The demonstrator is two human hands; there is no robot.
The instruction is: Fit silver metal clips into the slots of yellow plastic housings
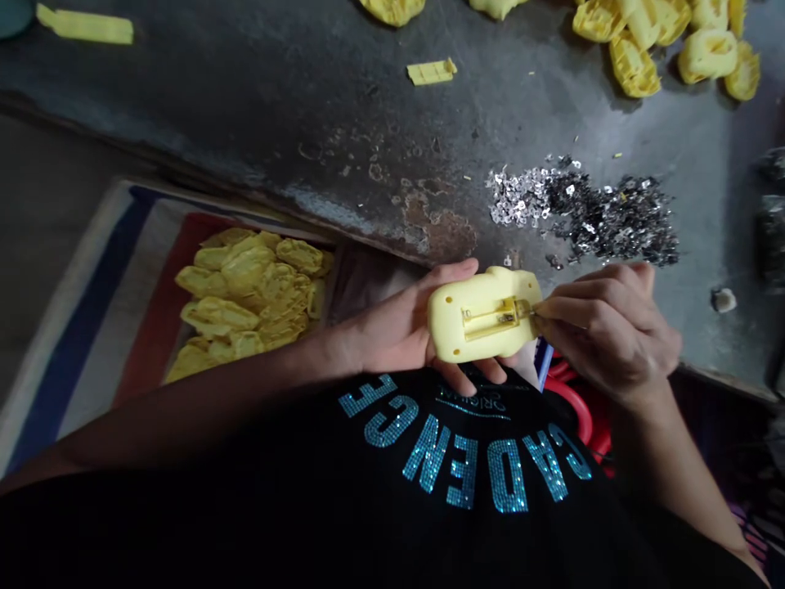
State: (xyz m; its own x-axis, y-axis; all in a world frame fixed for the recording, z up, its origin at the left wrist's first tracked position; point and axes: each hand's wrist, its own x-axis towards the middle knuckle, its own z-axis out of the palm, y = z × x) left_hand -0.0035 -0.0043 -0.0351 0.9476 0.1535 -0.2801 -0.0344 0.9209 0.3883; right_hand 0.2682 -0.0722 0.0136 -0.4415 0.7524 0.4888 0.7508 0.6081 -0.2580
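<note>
The yellow plastic battery housing (445, 323) lies in the left hand (401, 331), whose grip curls around it. The right hand (613, 331) has its grip pressed together at the housing's end, contents hidden. Metal contacts (631, 221) heap on the surface (343, 90).

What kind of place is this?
It looks like a workshop or small factory. There's a worn grey workbench with a heap of tiny metal pieces on it, and a big pile of similar yellow plastic shells beside it.
</note>
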